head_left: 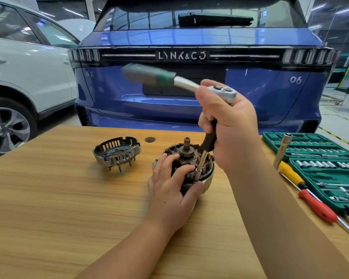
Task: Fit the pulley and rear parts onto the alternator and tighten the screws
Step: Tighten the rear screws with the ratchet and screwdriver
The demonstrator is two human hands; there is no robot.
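Note:
The open alternator [206, 176] stands on the wooden table [69, 198], its copper windings and upright shaft [187, 146] showing. My left hand [169, 186] grips its near side, fingers over the windings. My right hand [230, 125] holds the ratchet wrench [222, 92] by its head and black extension bar [207, 146]. The socket tip sits on a screw at the alternator's rim. The green wrench handle [149, 74] is blurred and points up-left. The detached rear cover [116, 153] lies to the left, studs down.
A green socket set case [330, 178] lies open at the right with yellow [290, 174] and red [318, 206] screwdrivers beside it. A small round washer [150, 139] lies near the far edge. A blue car [189, 77] and a white car [28, 67] stand behind the table.

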